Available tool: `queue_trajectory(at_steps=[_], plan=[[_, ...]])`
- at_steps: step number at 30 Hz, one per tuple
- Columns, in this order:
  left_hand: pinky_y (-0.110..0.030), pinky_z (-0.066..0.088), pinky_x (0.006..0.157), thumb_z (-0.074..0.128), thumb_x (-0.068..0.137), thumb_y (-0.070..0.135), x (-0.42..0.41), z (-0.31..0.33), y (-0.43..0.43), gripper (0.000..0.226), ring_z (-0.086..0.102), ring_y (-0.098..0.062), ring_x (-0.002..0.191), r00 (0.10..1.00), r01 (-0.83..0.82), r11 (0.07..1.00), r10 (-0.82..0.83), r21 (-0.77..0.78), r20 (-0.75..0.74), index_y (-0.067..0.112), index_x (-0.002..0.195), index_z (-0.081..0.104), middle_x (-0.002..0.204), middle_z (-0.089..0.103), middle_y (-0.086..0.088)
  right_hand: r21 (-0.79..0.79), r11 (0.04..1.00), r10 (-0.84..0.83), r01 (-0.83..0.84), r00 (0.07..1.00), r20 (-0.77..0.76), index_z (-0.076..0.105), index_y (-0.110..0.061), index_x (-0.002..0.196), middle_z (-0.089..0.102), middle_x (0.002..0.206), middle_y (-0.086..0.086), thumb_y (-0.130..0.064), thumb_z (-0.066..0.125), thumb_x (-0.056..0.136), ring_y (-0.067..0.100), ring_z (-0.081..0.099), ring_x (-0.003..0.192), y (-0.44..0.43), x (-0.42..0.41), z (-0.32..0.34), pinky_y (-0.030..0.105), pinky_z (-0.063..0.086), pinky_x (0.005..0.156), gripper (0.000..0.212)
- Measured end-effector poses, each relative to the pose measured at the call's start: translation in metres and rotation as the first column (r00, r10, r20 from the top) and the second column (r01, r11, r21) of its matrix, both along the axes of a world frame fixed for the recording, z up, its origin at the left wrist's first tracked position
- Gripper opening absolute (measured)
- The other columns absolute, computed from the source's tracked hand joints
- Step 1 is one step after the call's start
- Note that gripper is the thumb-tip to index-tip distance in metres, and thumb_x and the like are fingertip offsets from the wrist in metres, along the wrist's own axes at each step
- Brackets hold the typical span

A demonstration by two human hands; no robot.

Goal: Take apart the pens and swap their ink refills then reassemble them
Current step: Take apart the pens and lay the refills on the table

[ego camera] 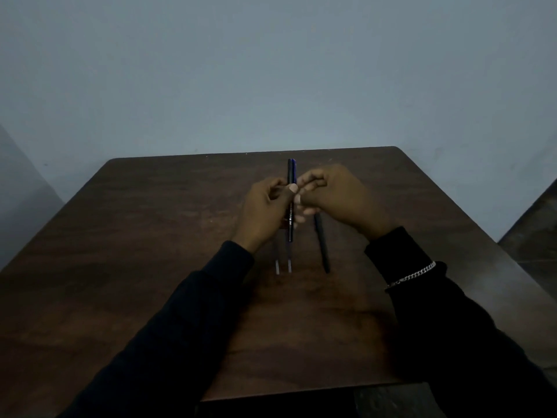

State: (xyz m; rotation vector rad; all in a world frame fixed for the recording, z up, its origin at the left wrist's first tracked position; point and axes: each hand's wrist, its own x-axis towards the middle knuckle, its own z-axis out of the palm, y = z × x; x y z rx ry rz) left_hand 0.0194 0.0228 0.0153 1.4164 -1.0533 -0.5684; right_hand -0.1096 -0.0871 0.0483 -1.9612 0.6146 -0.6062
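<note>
My left hand (265,208) grips a dark blue pen (291,203) held nearly upright above the table, its upper end above my fingers. My right hand (334,194) has its fingers curled against the same pen, pinching it just right of my left thumb. A black pen barrel (322,245) lies on the brown table (150,236) under my right hand, pointing toward me. Two thin ink refills (283,265) lie side by side on the table below my left hand, their upper parts hidden by the hand and the pen.
The table's far edge meets a plain grey-blue wall (271,70). My dark sleeves cover the near part of the table, and a silver bracelet (413,277) sits on my right wrist. The table's near edge (301,393) is between my forearms.
</note>
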Motion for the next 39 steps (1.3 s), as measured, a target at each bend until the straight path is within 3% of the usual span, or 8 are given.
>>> queue_trajectory(at_steps=[7,14,21,27,31,33,36,39], plan=[[-0.023,0.050,0.050,0.054,0.111,0.020,0.030,-0.007,0.015,0.021,0.067,-0.017,0.057,0.975,-0.032,0.997,0.048,-0.077,0.218,0.003,0.114,0.065,0.086,0.077,-0.008,-0.007,1.000,-0.024,0.026,0.977,0.213,0.072,-0.002,0.107,0.076,0.092,0.020,-0.012,0.070,0.097,0.016,0.072,0.076,0.004,0.032,0.004,0.030,0.062,0.067,0.014],[-0.009,0.042,0.059,0.054,0.110,0.026,0.037,-0.029,0.017,0.022,0.061,0.004,0.061,0.951,-0.058,0.996,0.076,-0.066,0.301,0.014,0.108,0.071,0.076,0.073,0.003,0.150,0.987,0.000,-0.053,0.942,0.336,0.071,-0.003,0.105,0.075,0.086,0.004,-0.008,0.069,0.098,0.015,0.072,0.080,0.006,0.035,-0.030,0.026,0.059,0.065,0.009],[-0.016,0.043,0.059,0.048,0.111,0.036,0.037,-0.033,0.019,0.032,0.060,-0.001,0.062,0.933,-0.059,0.997,0.075,-0.056,0.352,0.017,0.104,0.073,0.077,0.072,0.003,0.175,0.978,0.039,-0.116,0.920,0.391,0.072,-0.010,0.104,0.077,0.083,-0.002,-0.007,0.067,0.098,0.011,0.073,0.077,0.006,0.034,-0.038,0.022,0.058,0.064,0.008],[-0.037,0.043,0.061,0.051,0.111,0.026,0.035,-0.029,0.022,0.031,0.056,-0.021,0.066,0.907,-0.080,0.990,0.122,-0.118,0.404,0.013,0.088,0.068,0.071,0.059,-0.001,0.195,0.972,0.041,-0.131,0.912,0.408,0.074,-0.008,0.107,0.078,0.086,0.001,-0.009,0.070,0.097,0.013,0.071,0.078,0.009,0.034,-0.044,0.023,0.057,0.063,0.011],[-0.023,0.038,0.060,0.053,0.111,0.022,0.031,-0.021,0.024,0.024,0.053,-0.004,0.065,0.892,-0.084,0.983,0.148,-0.165,0.427,0.033,0.095,0.068,0.071,0.060,0.021,0.200,0.969,0.040,-0.143,0.896,0.442,0.075,-0.011,0.107,0.078,0.089,0.004,-0.011,0.071,0.096,0.013,0.071,0.077,0.010,0.035,-0.043,0.023,0.057,0.063,0.012],[-0.017,0.036,0.059,0.053,0.111,0.021,0.030,-0.020,0.024,0.022,0.053,0.000,0.064,0.889,-0.076,0.980,0.151,-0.184,0.433,0.028,0.101,0.071,0.071,0.060,0.028,0.204,0.968,0.039,-0.146,0.891,0.453,0.075,-0.012,0.107,0.077,0.089,0.005,-0.011,0.071,0.096,0.013,0.071,0.076,0.011,0.035,-0.042,0.024,0.057,0.063,0.011],[-0.012,0.037,0.061,0.053,0.111,0.021,0.031,-0.022,0.023,0.023,0.056,0.002,0.067,0.894,-0.079,0.978,0.155,-0.193,0.420,0.019,0.114,0.075,0.076,0.063,0.030,0.202,0.967,0.047,-0.157,0.885,0.464,0.075,-0.010,0.107,0.075,0.090,0.011,-0.010,0.070,0.097,0.013,0.070,0.076,0.013,0.035,-0.041,0.024,0.057,0.063,0.011],[-0.012,0.040,0.061,0.054,0.111,0.022,0.029,-0.024,0.023,0.020,0.061,0.001,0.074,0.892,-0.081,0.973,0.168,-0.217,0.420,0.027,0.121,0.071,0.083,0.069,0.025,0.201,0.966,0.051,-0.161,0.885,0.463,0.073,-0.010,0.107,0.074,0.090,0.008,-0.009,0.068,0.098,0.011,0.068,0.076,0.015,0.033,-0.039,0.024,0.056,0.063,0.011]])
